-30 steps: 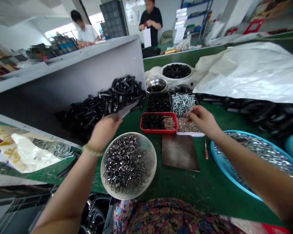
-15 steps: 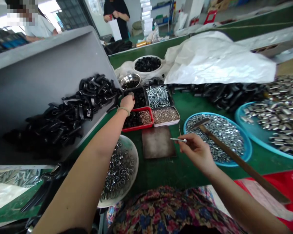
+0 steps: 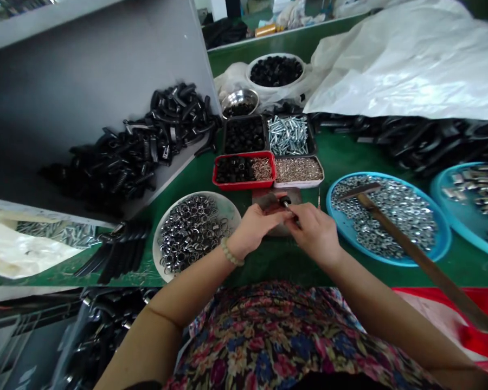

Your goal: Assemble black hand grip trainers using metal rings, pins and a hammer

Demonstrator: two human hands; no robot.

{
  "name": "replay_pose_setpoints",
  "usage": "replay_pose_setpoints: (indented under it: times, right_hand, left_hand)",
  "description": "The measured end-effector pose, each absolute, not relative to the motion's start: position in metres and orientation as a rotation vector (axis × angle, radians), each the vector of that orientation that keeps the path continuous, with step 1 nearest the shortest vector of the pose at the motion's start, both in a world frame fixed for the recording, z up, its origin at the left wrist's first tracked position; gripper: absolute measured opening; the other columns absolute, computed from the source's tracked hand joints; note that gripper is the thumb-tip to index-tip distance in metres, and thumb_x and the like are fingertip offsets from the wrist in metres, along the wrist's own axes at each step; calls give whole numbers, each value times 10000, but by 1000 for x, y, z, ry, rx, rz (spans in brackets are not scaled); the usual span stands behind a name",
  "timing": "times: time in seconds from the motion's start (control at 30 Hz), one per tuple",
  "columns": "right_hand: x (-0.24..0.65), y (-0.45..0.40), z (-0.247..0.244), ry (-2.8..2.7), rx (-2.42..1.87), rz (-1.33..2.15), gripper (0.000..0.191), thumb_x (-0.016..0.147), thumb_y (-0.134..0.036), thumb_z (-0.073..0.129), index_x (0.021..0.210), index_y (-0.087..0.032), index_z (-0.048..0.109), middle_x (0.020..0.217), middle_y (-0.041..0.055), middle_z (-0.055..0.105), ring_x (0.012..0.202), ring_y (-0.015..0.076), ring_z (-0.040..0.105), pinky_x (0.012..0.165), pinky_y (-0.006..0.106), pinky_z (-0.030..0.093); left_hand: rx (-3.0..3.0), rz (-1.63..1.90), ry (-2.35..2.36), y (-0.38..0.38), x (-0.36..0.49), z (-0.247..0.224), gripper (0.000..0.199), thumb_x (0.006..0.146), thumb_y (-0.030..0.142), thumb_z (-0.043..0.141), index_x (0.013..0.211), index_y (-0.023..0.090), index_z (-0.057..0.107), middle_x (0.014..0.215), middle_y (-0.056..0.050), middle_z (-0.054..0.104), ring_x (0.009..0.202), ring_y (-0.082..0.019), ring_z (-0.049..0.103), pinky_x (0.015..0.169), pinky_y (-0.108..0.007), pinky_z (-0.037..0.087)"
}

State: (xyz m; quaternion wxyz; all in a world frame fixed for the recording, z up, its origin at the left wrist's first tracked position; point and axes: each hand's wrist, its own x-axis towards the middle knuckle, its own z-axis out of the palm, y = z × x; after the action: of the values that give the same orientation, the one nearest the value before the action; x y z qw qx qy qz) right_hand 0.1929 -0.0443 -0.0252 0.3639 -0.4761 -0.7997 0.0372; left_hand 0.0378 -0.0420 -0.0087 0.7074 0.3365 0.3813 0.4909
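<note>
Over the metal plate (image 3: 282, 230), my two hands meet. My left hand (image 3: 258, 225) has its fingers closed round a small black part (image 3: 268, 201). My right hand (image 3: 315, 230) is closed on a screw with a bright shank, a black piece (image 3: 285, 201) at its end; the fingers hide most of it. Just behind them stand a red tray (image 3: 244, 186) of black parts and copper-coloured pieces and a white tray (image 3: 299, 184) of tiny metal pieces. Further back are a black tray (image 3: 264, 132) of black caps and a heap of screws (image 3: 288, 135).
On the left are a bowl (image 3: 158, 254) of metal rings and a large grey bin (image 3: 106, 65) of black parts. A hammer (image 3: 415, 252) lies across the blue basin (image 3: 443, 238) at the right. White sheeting (image 3: 402, 65) covers black parts behind.
My left hand has come back from the black tray to the plate and now meets my right hand, which has moved slightly. The camera view has tilted downward.
</note>
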Motion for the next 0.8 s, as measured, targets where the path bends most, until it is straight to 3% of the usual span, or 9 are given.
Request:
replay_pose_setpoints:
  times: [0.1,0.23,0.3,0.4,0.47,0.53,0.67,0.8]
  right_hand:
    - [194,-49,-34,-2092,-1179,173,176,887,-236,508,1013,-208,627,860,107,665,746,218,625,678,354,508]
    - [194,-53,-41,-1732,-1058,756,362,820,-374,652,1140,-256,533,979,71,626,779,185,633,704,344,543]
    - [193,-53,-44,-1479,-1010,1159,382,802,-478,655,1078,-249,521,906,34,619,690,155,626,628,313,543]
    - [190,-56,-49,-1276,-1030,1564,346,836,-559,575,853,-221,503,621,-41,546,492,119,547,484,255,474]
    - [185,-61,-52,-1265,-1161,1535,339,867,-557,529,860,-220,493,514,-76,473,404,109,479,410,228,399]
    - [179,-67,-54,-1382,-1274,1365,328,856,-511,572,1001,-222,514,545,-72,517,424,119,506,414,231,402]
    - [171,-78,-56,-1699,-1150,1285,288,837,-366,633,1089,-237,581,864,21,679,727,165,669,666,299,543]
    - [174,-77,-60,-1549,-1086,1397,221,901,-326,536,1091,-222,579,790,9,665,733,156,689,726,314,563]
  left_hand:
    - [836,1058,817,-47,36,-13,505,624,169,791,1107,177,645,1048,-44,700,1013,-180,632,988,-375,446]
    - [784,1059,863,-60,29,-12,283,717,230,729,987,163,674,910,-22,710,841,-134,660,891,-319,499]
    - [670,971,840,-68,26,-12,250,727,249,720,954,154,673,844,-21,706,748,-118,659,825,-302,520]
    - [576,874,839,-77,23,-18,262,733,255,712,967,150,656,850,-37,705,723,-114,659,806,-298,525]
    - [669,894,938,-80,21,-24,238,770,258,666,984,161,634,861,-36,701,734,-123,660,811,-308,525]
    - [944,922,1102,-82,15,-29,234,796,234,620,1023,178,605,895,-37,700,800,-151,666,844,-328,517]
    - [1646,719,1382,-82,-15,-26,231,850,244,561,1073,191,588,980,-63,696,964,-205,643,948,-359,465]
    - [2048,408,1860,-70,-61,-28,222,869,294,532,984,141,645,1056,-135,652,1043,-276,585,981,-416,435]
